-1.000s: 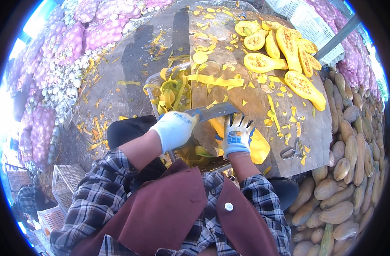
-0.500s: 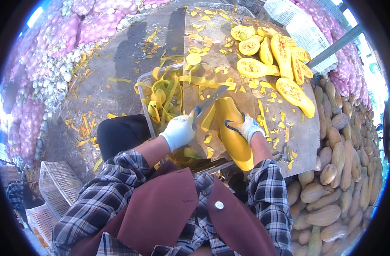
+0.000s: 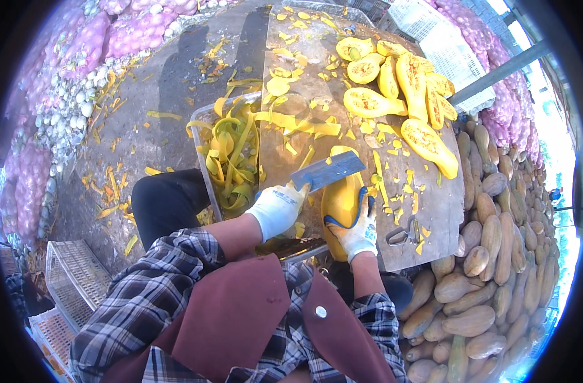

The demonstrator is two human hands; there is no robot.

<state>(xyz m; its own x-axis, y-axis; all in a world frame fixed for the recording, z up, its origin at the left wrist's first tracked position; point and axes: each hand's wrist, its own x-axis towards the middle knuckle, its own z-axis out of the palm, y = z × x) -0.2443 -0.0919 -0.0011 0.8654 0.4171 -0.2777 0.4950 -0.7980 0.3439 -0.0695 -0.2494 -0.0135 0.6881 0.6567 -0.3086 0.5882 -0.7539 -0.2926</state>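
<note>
A peeled yellow squash (image 3: 338, 205) lies lengthwise at the near part of the wooden board (image 3: 304, 76). My left hand (image 3: 275, 209), in a white glove, is closed round the handle of a cleaver (image 3: 330, 171). The broad blade crosses above the squash's neck and hides part of it; I cannot tell whether its edge touches. Pressed against the right side of the squash is my gloved right hand (image 3: 355, 231), with thumb and fingers spread round it. Peel scraps lie about both hands.
Left of the board, a plastic crate (image 3: 205, 115) holds long peel strips. Halved squashes (image 3: 419, 86) are heaped at the far right. A metal tool (image 3: 401, 237) lies near the right edge. Unpeeled squashes (image 3: 470, 319) are piled on the right; empty crates (image 3: 81, 274) stand at lower left.
The cleaver has moved right, from beside the squash to across its neck. My right hand has shifted nearer to me along the squash, which now lies straighter. The whole view has shifted slightly.
</note>
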